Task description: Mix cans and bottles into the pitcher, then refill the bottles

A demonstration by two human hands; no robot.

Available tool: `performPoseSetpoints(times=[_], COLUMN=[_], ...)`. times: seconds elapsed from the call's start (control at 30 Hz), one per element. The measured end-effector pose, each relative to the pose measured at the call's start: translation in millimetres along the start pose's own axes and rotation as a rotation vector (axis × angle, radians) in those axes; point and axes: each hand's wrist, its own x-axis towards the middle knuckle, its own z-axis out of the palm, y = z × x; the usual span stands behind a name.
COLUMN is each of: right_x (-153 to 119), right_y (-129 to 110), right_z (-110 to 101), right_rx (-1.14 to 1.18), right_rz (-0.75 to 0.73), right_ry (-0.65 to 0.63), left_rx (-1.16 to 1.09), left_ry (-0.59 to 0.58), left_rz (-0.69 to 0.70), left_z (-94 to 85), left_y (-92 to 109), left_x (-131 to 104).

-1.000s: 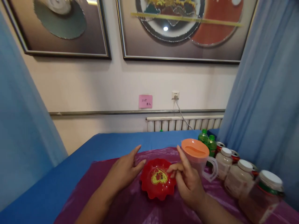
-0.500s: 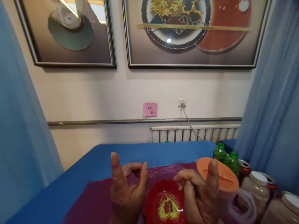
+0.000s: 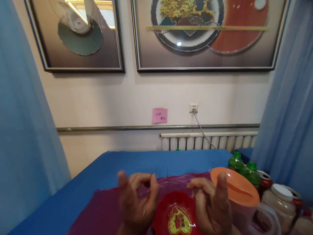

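Observation:
My left hand [image 3: 140,202] is raised just left of a red scalloped bowl [image 3: 163,213]. One of its fingers points up, while the thumb and another finger meet in a ring, with nothing visible between them. On the bowl's right side, my right hand [image 3: 212,205] has one finger up and the rest folded against the thumb; no object shows in it. A yellow heart-shaped design decorates the inside of the bowl, which lies on a purple plastic sheet [image 3: 97,209]. Close by my right hand stands a clear pitcher with an orange lid [image 3: 236,186].
Green bottles [image 3: 251,174], a red can [image 3: 264,179] and a white-lidded jar [image 3: 278,202] crowd the right side of the blue-covered table [image 3: 137,160]. Blue curtains [image 3: 26,114] hang at both sides. A radiator [image 3: 210,141] runs along the wall behind.
The whole view has shifted slightly, so the room and bowl appear farther right. Both hands sit a little lower in the picture, with the left blurred by motion. Their finger poses stay much the same.

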Motion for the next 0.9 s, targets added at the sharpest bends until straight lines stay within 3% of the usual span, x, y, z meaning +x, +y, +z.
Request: performPoseSetpoints(times=[0.1,0.17,0.27,0.63,0.9], right_x=[10.0,16.4,20.4,18.6,16.9], right_y=[2.7,2.6,1.4,11.5,2.2], right_z=[6.6,9.9,11.1,3.6,6.9], right_rx=[-0.066,-0.107,-0.130,-0.159,-0.186], right_rz=[0.152,0.313,0.383,0.311,0.302], right_ry=[-0.102,-0.144,-0.154,-0.205,-0.213], left_rx=[0.033,0.096,0.159,0.164,0.182], left_ry=[-0.276,-0.363,-0.318,-0.266,-0.274], left_rz=[-0.189,-0.271,-0.239,-0.156,-0.175], left_z=[8.6,10.8,9.9,10.0,10.1], left_y=[-2.8,-0.9,5.1,10.8,11.9], left_x=[10.9,17.0,18.5,14.2,12.3])
